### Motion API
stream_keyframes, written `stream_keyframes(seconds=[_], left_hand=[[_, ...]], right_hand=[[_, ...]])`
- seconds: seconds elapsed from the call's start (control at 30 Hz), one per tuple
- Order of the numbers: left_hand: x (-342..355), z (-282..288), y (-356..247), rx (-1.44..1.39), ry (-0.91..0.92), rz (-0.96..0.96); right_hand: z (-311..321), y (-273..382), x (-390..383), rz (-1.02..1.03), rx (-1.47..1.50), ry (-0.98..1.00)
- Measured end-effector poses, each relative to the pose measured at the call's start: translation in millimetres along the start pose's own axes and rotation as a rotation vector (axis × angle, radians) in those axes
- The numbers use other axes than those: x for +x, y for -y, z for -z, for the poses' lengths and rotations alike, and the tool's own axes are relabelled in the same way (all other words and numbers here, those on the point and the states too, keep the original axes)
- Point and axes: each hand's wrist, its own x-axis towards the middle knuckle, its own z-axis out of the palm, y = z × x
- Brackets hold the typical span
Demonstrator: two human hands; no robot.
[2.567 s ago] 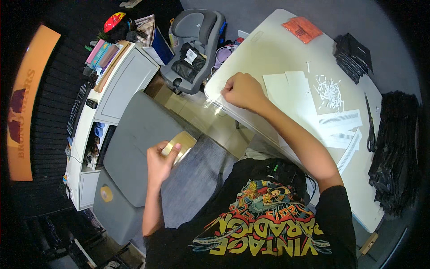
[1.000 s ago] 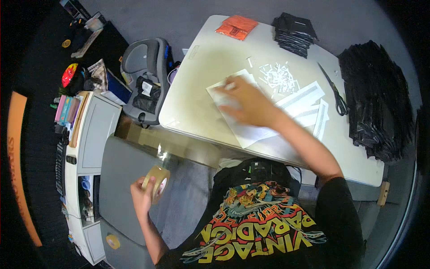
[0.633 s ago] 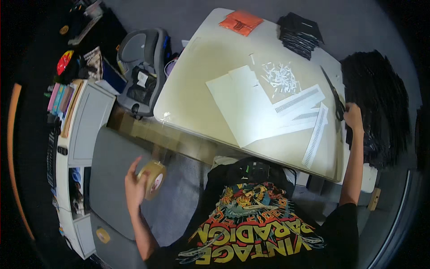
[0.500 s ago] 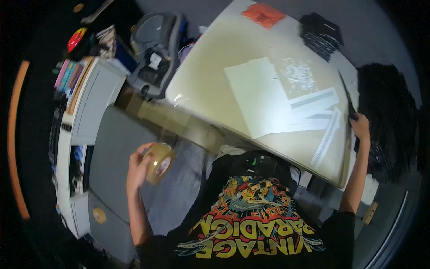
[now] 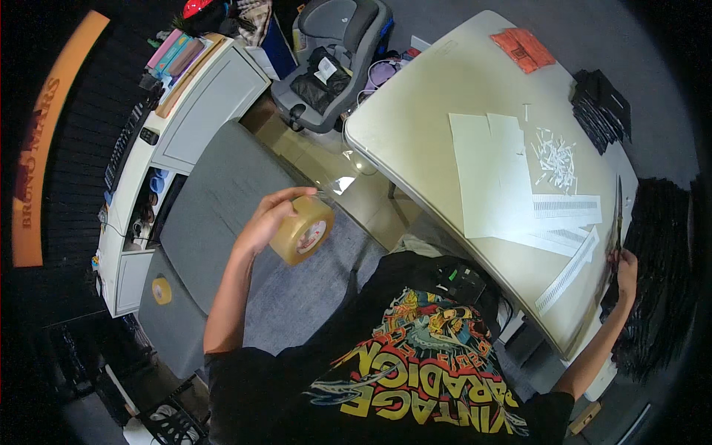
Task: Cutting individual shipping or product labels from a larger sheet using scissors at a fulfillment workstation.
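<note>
My left hand [image 5: 271, 219] holds a roll of clear packing tape [image 5: 302, 231] over the floor, left of the table. A stretched strip of tape [image 5: 337, 167] runs from the roll up toward the corner of the white folding table [image 5: 423, 119]. My right hand [image 5: 621, 268] reaches far right across the table and grips the handles of dark scissors [image 5: 616, 215] lying near the table's edge. White paper sheets [image 5: 493, 174] and printed label strips [image 5: 567, 208] lie on the table between my hands.
A pile of small white clippings [image 5: 555, 156], an orange packet [image 5: 523, 48] and stacks of black bags [image 5: 601, 111] sit on the table. More black bags [image 5: 664, 267] are heaped at right. A grey child car seat [image 5: 334, 59], a white cabinet [image 5: 185, 111] and a grey couch [image 5: 215, 200] stand at left.
My right hand left the paper sheets and reached right to the scissors. My left hand kept hold of the tape roll and raised it with the strip still stretched.
</note>
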Motion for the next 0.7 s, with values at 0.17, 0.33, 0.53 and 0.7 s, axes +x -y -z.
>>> stream_keyframes(seconds=[0.17,0.33,0.53,0.7], left_hand=[[-1.9,0.5,-1.2,-0.018,0.011,0.005],[1.6,-6.0,-8.8,0.125,0.010,0.101],[6.0,0.0,-0.8,0.030,0.137,0.085],[7.7,-3.1,-8.6,0.044,0.121,0.022]], right_hand=[[-40.0,93.8,-69.5,0.193,0.354,0.072],[-108.0,206.3,-134.4,0.296,0.597,0.489],[-223.8,270.7,-185.4,0.484,1.088,1.070],[-225.8,307.2,-178.5,0.474,0.788,0.792]])
